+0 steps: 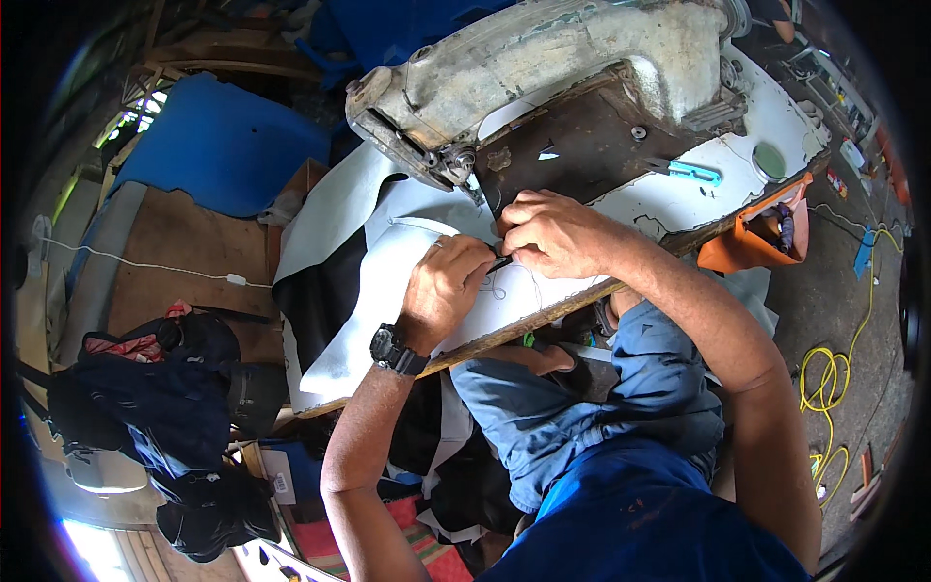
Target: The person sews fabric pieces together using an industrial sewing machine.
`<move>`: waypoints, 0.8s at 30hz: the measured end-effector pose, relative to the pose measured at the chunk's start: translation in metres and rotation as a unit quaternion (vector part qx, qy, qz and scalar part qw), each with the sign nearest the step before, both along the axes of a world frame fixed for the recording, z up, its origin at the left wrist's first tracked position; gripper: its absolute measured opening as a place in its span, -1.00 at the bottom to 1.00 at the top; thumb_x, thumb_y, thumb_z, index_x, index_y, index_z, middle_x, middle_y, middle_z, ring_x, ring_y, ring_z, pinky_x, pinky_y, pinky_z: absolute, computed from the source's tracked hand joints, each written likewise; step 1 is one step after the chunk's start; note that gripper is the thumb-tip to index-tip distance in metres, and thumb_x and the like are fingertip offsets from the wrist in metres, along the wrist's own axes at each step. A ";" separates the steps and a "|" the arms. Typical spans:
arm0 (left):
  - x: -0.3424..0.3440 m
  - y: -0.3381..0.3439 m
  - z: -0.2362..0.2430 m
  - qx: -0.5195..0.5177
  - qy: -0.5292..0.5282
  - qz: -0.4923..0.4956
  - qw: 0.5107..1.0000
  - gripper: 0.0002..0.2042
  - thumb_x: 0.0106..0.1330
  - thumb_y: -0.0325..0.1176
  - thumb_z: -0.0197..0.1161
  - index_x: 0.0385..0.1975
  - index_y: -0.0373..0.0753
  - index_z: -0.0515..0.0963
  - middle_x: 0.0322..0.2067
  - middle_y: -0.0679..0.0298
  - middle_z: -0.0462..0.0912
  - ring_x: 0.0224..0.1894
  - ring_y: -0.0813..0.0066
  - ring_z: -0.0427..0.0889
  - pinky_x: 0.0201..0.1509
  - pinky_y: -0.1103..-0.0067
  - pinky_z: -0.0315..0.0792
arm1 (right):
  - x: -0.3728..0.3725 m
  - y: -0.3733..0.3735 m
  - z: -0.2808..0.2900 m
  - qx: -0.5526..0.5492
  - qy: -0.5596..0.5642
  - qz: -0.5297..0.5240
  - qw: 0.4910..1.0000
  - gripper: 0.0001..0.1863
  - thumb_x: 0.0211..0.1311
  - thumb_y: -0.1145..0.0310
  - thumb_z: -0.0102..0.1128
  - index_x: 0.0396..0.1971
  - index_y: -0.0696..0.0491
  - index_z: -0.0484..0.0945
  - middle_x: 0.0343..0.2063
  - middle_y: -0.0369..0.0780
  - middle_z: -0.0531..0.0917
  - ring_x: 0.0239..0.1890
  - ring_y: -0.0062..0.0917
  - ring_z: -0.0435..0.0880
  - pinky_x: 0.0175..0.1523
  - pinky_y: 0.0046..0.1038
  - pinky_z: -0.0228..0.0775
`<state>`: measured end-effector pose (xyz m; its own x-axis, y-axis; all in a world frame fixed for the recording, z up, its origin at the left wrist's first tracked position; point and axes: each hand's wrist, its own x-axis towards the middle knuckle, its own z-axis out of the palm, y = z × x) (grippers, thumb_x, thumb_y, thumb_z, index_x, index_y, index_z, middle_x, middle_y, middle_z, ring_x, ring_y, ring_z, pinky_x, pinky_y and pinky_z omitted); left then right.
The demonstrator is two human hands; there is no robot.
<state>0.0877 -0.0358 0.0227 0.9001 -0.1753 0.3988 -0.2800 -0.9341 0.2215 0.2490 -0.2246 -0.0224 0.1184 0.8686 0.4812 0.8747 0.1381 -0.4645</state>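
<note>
I sit at an old sewing machine (543,58) on a worn table (679,199). White sheet material (407,242) with a black underside lies under the needle end (456,165). My left hand (446,286), with a black wristwatch (393,349), grips a small dark tool (499,262) on the sheet. My right hand (548,233) pinches at the same spot on the material, right beside the tool tip and touching the left hand. Thin threads trail over the sheet near both hands.
A light blue tool (693,173) and a round green lid (769,160) lie on the table's right part. An orange pouch (756,238) hangs off its edge. Yellow cable (834,378) coils on the floor. Dark bags (175,407) and a blue sheet (223,145) lie at left.
</note>
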 end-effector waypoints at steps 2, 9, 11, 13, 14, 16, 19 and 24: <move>-0.001 0.000 0.003 0.041 0.004 -0.014 0.999 -0.86 0.24 -0.53 0.43 -0.23 -0.23 0.72 -0.18 0.24 0.74 -0.12 0.15 0.72 -0.02 0.31 0.64 | 0.000 0.000 0.000 0.003 -0.002 0.003 1.000 -0.82 0.34 0.36 0.24 -0.25 0.09 0.77 -0.22 -0.19 0.63 0.01 -0.27 0.59 0.27 -0.20 0.45; 0.000 -0.002 -0.001 0.048 0.013 -0.005 0.999 -0.86 0.25 -0.55 0.41 -0.21 -0.25 0.71 -0.21 0.23 0.72 -0.13 0.14 0.72 -0.02 0.30 0.64 | -0.001 -0.001 0.004 -0.003 0.000 -0.003 1.000 -0.82 0.32 0.37 0.24 -0.23 0.11 0.77 -0.21 -0.17 0.64 0.00 -0.25 0.62 0.30 -0.18 0.43; 0.000 -0.002 -0.003 -0.010 0.011 0.002 1.000 -0.85 0.24 -0.55 0.42 -0.20 -0.27 0.71 -0.21 0.21 0.75 -0.14 0.13 0.74 -0.01 0.31 0.65 | 0.000 -0.001 0.004 0.006 0.002 0.005 1.000 -0.81 0.33 0.38 0.23 -0.22 0.11 0.76 -0.20 -0.16 0.66 0.00 -0.25 0.63 0.31 -0.18 0.42; -0.002 -0.002 -0.004 -0.038 0.017 0.019 0.999 -0.85 0.24 -0.56 0.45 -0.20 -0.29 0.73 -0.17 0.19 0.78 -0.11 0.15 0.77 0.01 0.34 0.65 | 0.000 -0.002 0.003 0.011 0.028 0.001 1.000 -0.81 0.34 0.39 0.22 -0.19 0.12 0.76 -0.15 -0.16 0.69 0.02 -0.25 0.64 0.34 -0.16 0.41; -0.003 -0.002 -0.005 -0.066 0.025 0.034 0.997 -0.85 0.25 -0.57 0.47 -0.19 -0.32 0.75 -0.13 0.16 0.81 -0.08 0.17 0.79 0.04 0.37 0.66 | -0.001 -0.002 0.002 0.010 0.026 0.000 1.000 -0.81 0.34 0.39 0.22 -0.19 0.12 0.76 -0.15 -0.16 0.69 0.02 -0.25 0.64 0.34 -0.16 0.41; -0.007 -0.002 -0.008 -0.060 0.009 0.028 0.998 -0.84 0.24 -0.57 0.48 -0.19 -0.32 0.76 -0.12 0.16 0.82 -0.07 0.19 0.80 0.05 0.38 0.67 | -0.003 0.000 0.000 0.037 0.058 -0.013 0.998 -0.80 0.36 0.41 0.20 -0.16 0.11 0.75 -0.12 -0.16 0.71 0.03 -0.24 0.64 0.34 -0.16 0.41; -0.012 -0.003 -0.011 -0.065 -0.007 0.027 0.998 -0.83 0.24 -0.58 0.48 -0.18 -0.32 0.77 -0.12 0.17 0.83 -0.04 0.21 0.81 0.08 0.40 0.68 | -0.005 0.000 -0.001 0.056 0.057 -0.010 0.997 -0.79 0.34 0.47 0.25 -0.10 0.07 0.77 -0.06 -0.23 0.69 0.08 -0.29 0.61 0.31 -0.24 0.45; -0.013 -0.002 -0.012 -0.088 -0.006 0.043 0.995 -0.83 0.24 -0.59 0.48 -0.18 -0.32 0.78 -0.12 0.18 0.84 -0.06 0.22 0.82 0.06 0.43 0.69 | -0.006 -0.002 0.007 0.010 0.000 0.008 1.000 -0.75 0.35 0.47 0.24 -0.05 0.01 0.79 -0.05 -0.25 0.68 0.07 -0.31 0.61 0.30 -0.25 0.46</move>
